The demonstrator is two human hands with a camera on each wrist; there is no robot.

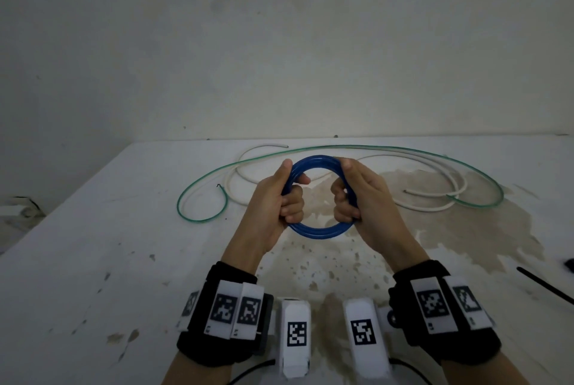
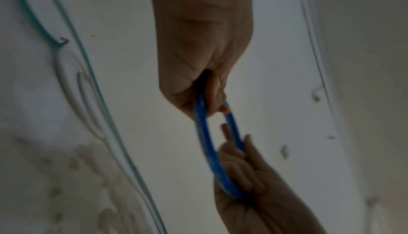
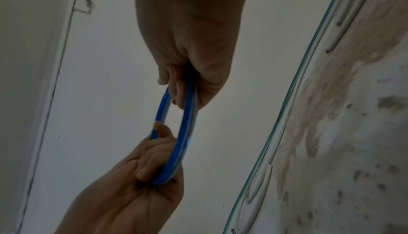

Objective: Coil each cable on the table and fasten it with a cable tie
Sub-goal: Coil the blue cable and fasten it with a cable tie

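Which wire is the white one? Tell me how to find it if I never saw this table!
Look at the far half of the stained white table, behind the two hands holding the blue coil. The white cable lies there in loose loops. Its neighbour, the green cable, is thinner and sweeps around it in one wide arc.

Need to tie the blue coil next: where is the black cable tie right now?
In the head view the black cable tie lies on the table at the far right edge, right of the right hand, away from the blue coil.
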